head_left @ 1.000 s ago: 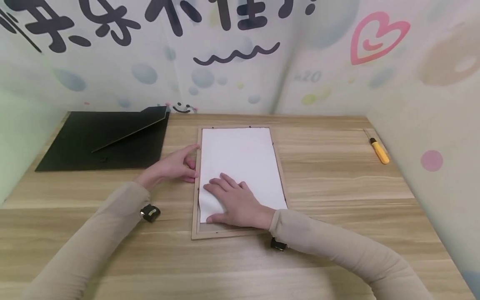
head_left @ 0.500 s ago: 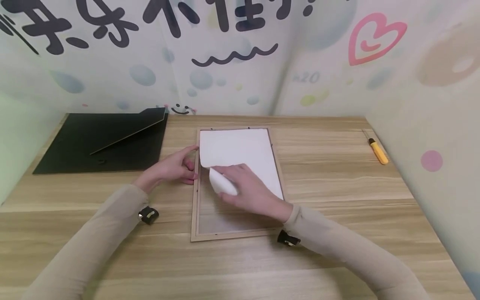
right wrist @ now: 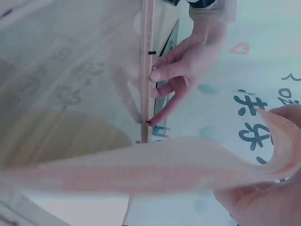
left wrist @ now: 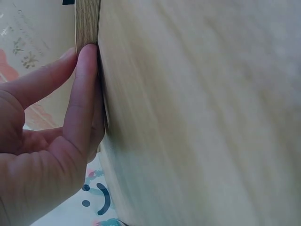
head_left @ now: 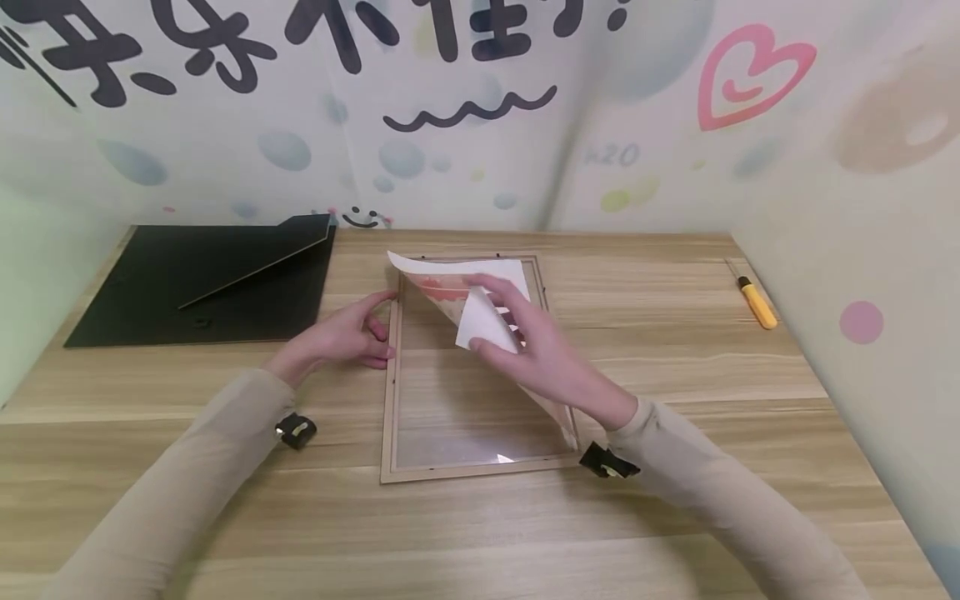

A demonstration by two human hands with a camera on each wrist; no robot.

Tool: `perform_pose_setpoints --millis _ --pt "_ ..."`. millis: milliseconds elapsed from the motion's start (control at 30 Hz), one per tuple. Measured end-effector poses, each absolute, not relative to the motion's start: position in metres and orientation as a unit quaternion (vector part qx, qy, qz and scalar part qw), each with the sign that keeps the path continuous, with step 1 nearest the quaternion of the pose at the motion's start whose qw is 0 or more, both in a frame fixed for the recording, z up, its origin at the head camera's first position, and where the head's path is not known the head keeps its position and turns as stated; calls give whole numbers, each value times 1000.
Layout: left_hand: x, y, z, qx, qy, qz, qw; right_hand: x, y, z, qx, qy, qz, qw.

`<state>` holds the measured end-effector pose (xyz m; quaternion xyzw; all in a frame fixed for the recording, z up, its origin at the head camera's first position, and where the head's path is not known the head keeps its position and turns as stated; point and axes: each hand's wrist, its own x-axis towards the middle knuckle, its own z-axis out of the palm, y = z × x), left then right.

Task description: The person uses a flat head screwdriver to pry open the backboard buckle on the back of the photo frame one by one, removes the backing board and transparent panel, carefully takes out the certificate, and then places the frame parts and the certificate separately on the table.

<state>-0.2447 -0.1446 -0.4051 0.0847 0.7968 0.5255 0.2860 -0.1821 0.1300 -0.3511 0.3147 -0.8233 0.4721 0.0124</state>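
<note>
pale walls printed with bubbles, dark lettering and a pink heart close in a light wood-grain worktop (head_left: 675, 350). at its middle lies a flat rectangular wooden picture frame with a clear pane (head_left: 480, 471). the right hand (head_left: 540, 350) pinches a white paper sheet with a reddish print on its underside (head_left: 483, 321), its fingers (head_left: 501, 292) curled on the folded corner; the sheet is lifted and bent over the frame's far half, one edge trailing to the near right corner. the left hand (head_left: 348, 333) rests against the frame's left rail, fingers relaxed and fairly straight. a black backing board with a stand flap (head_left: 202, 283) lies far left, a yellow-handled tool (head_left: 756, 302) far right.
</note>
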Motion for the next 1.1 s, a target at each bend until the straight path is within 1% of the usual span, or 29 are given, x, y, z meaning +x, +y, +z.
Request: perform_pose_setpoints --millis 133,367,500,567,767,933,1100 --pt "-245 -145 -405 84 800 521 285 -182 132 -355 342 -840 420 27" --pt "-246 -146 -406 84 792 531 290 -178 125 -367 310 -845 433 -51" --pt "-246 -146 -407 86 790 534 288 -176 122 -371 315 -853 411 -62" --pt "-246 -145 -407 87 790 534 288 -176 122 -371 327 -853 401 -70" --pt "-244 -145 -406 85 786 539 290 -174 127 -372 397 -839 351 -125" --pt "-244 -146 -406 81 781 547 291 -173 128 -378 425 -852 276 -132" --pt "-245 -147 -408 90 774 554 292 -172 129 -383 427 -840 304 -142"
